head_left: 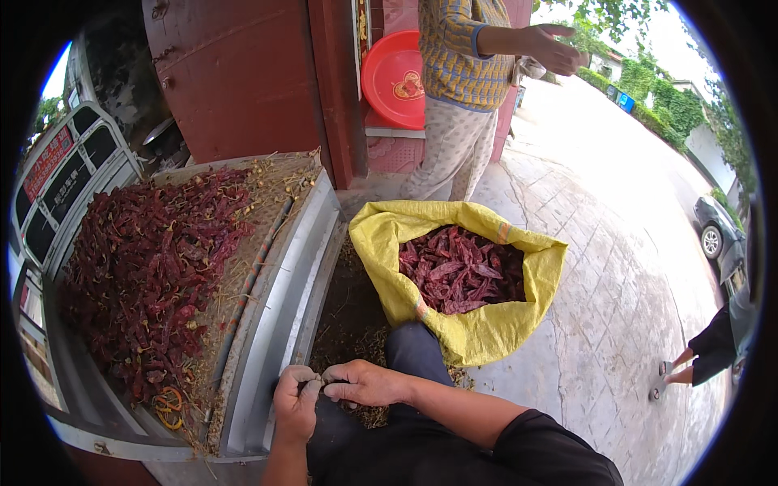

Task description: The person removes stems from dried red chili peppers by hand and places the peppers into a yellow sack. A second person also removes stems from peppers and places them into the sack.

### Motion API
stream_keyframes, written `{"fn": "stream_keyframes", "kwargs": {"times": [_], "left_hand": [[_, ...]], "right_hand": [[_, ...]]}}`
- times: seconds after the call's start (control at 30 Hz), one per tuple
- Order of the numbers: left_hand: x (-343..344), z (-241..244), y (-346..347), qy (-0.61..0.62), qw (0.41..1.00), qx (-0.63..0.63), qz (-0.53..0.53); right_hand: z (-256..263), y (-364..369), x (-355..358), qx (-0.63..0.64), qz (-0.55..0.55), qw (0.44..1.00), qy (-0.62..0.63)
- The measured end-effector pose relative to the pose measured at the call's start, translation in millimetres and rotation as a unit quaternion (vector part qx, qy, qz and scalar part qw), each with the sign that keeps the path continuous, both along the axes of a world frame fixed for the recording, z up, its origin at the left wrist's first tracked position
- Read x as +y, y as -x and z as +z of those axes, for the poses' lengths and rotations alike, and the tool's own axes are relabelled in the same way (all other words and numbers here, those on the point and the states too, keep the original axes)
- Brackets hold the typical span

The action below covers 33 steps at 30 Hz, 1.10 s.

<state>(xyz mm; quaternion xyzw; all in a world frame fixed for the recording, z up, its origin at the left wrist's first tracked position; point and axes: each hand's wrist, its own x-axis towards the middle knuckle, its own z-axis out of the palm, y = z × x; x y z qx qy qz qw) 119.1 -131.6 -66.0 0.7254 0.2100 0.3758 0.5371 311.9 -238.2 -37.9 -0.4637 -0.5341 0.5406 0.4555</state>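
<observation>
My left hand and my right hand meet just above my lap, beside the metal edge of a truck bed. Thumbs and fingertips of both pinch a small dark bit between them, too small and covered to name for sure. On the truck bed to the left lies a big heap of dried red chili peppers, many with stems. In front of my knee stands a yellow woven sack with its rim rolled out. More dried red chilies fill the sack's mouth.
Yellow-orange bands lie at the heap's near corner. Stem litter covers the bed's edge and the ground. Beyond the sack, a person stands with an arm out, near a red plastic basin. Another person's legs and a parked car are at right.
</observation>
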Motion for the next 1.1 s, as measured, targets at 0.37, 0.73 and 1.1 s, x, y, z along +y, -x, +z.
{"fn": "stream_keyframes", "kwargs": {"times": [0.37, 0.73, 1.1], "left_hand": [[6, 34, -6, -0.522, 0.819, 0.227, -0.070], [-13, 51, -31, -0.429, 0.897, 0.108, 0.009], [15, 8, 6, -0.327, 0.911, 0.236, 0.082]], "right_hand": [[8, -13, -5, -0.357, -0.033, 0.930, -0.077], [6, -5, -15, 0.214, -0.134, 0.960, 0.122], [4, -119, -45, 0.101, -0.350, 0.928, -0.077]]}}
